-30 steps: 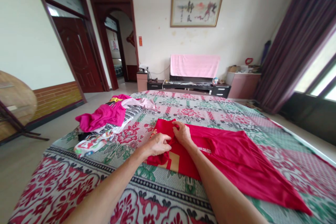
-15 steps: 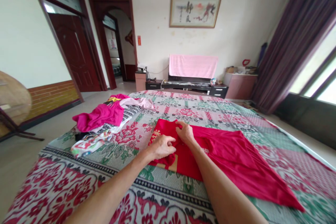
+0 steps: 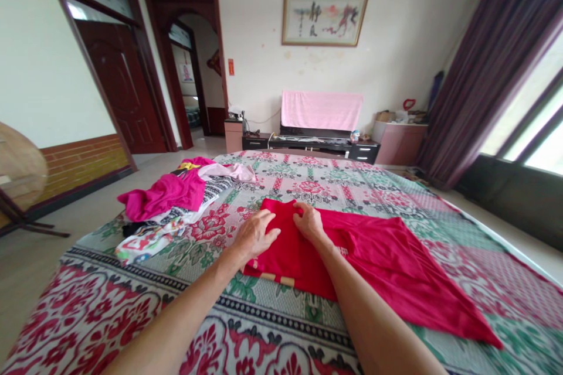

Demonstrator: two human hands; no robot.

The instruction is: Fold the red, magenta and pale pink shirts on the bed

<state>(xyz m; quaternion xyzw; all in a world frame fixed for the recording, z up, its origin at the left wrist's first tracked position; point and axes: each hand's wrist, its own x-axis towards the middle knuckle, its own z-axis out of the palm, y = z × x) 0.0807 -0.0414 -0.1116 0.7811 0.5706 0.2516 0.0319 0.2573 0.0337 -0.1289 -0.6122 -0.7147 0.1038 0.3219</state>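
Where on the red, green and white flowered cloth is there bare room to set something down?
Widest: the cloth beyond the shiny red garment, toward the low black cabinet. Narrower: the strip between that garment and the heaped magenta, white and black clothes. Crowded: the garment's left end, where the left hand and right hand are.

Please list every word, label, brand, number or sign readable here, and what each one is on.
"静", seemingly: upper large character, framed picture; the lower one is unclear.
Small column of writing in that picture: too small to read.
White print on the red garment: blurred, unreadable.
Red slip on the wall: any writing is too small.
No brand or number can be made out.
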